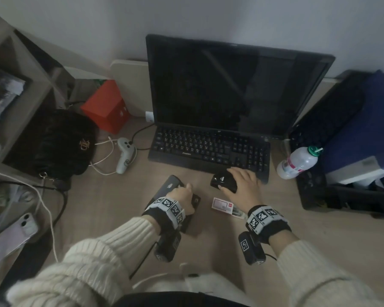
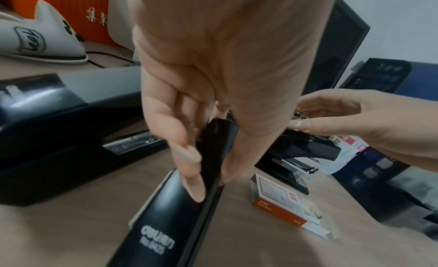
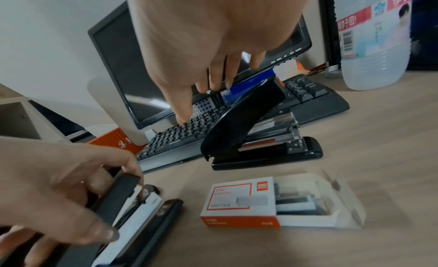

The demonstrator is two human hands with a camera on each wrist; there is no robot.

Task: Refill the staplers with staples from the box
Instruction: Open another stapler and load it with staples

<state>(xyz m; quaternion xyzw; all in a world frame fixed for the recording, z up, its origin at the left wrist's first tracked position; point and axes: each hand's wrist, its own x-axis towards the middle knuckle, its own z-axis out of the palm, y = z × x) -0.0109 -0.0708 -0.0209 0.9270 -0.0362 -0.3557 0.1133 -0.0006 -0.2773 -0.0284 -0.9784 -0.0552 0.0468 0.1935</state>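
My left hand [image 1: 186, 192] pinches the raised top cover of a long black stapler [image 2: 166, 224] between thumb and fingers; the pale magazine channel [image 3: 140, 214] shows beneath it. A small black stapler [image 3: 265, 151] stands in front of the keyboard with its lid tilted up. My right hand [image 1: 235, 182] hovers over that lid with relaxed fingers and holds nothing. Between the two staplers lies the white and orange staple box [image 3: 239, 201], with its tray slid out and staple strips [image 3: 301, 199] showing. A bigger black stapler [image 2: 59, 130] lies left of my left hand.
A black keyboard [image 1: 208, 147] and monitor [image 1: 231, 85] stand behind the staplers. A plastic bottle [image 1: 297, 162] and dark crates sit at the right. To the left are a black bag [image 1: 53, 140], a red box [image 1: 106, 105], a white controller [image 1: 124, 154] and cables.
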